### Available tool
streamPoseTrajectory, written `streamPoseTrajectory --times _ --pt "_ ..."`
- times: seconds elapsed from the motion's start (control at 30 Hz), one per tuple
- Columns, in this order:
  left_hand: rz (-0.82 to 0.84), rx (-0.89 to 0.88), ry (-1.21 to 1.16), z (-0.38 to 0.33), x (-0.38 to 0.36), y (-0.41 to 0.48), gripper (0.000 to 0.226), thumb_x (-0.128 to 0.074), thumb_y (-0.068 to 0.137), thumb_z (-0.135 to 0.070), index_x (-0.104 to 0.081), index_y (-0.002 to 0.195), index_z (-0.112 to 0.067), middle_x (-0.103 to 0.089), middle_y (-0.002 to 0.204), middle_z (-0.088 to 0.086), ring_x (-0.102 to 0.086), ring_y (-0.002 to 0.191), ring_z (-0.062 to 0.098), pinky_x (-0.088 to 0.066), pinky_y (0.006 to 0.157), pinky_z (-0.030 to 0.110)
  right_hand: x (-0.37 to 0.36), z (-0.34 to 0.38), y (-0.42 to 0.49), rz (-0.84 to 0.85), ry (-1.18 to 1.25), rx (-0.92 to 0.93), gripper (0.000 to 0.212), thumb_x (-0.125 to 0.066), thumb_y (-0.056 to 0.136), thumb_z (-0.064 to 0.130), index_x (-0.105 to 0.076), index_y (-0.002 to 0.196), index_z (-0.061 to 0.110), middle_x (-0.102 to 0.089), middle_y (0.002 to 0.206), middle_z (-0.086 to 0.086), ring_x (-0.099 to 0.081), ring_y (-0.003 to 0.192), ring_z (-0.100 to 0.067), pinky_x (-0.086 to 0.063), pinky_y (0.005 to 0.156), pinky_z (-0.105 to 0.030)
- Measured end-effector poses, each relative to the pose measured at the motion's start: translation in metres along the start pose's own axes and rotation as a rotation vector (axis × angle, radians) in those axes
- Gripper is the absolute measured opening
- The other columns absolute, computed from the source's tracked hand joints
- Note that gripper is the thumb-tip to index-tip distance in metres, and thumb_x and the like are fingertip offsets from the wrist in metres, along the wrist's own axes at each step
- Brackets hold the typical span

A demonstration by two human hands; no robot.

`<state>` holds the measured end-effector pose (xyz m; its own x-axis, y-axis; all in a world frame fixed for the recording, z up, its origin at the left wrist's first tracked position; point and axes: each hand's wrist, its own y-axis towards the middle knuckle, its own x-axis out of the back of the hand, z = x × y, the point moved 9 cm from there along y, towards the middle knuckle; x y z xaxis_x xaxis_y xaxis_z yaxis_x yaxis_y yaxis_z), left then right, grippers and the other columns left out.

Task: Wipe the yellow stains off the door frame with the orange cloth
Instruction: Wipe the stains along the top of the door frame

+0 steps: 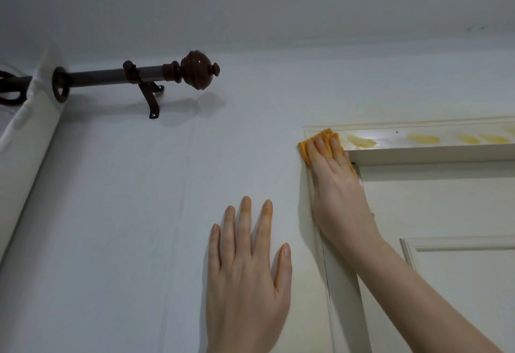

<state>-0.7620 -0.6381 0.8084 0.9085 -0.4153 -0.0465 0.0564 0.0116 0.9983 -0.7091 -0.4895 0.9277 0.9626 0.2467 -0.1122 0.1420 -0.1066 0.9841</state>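
Straight fingers of the right hand press the folded orange cloth flat on the top-left corner of the white wooden door frame, just beside yellow stains on its top rail. The left hand, fingers spread straight, rests on the white wall.

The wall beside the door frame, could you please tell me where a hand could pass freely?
Bare wall lies between the curtain rod and the door frame, above the left hand. The frame's corner is crowded: the right hand presses the orange cloth there.
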Motion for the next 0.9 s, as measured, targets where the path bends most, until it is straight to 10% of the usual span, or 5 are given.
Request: streamPoseTrajectory --times 0.9 --pt "0.058 -0.016 -0.031 -0.035 -0.007 0.003 0.067 -0.021 0.112 -0.059 -0.014 0.175 -0.037 -0.011 0.184 -0.003 -0.011 0.170 0.024 -0.013 0.134 0.050 0.044 -0.069 -0.009 -0.016 -0.059 -0.161 0.072 -0.028 0.089 -0.004 -0.035 0.159 0.010 -0.027 0.169 -0.010 -0.013 0.159 -0.029 -0.016 0.129 -0.045"
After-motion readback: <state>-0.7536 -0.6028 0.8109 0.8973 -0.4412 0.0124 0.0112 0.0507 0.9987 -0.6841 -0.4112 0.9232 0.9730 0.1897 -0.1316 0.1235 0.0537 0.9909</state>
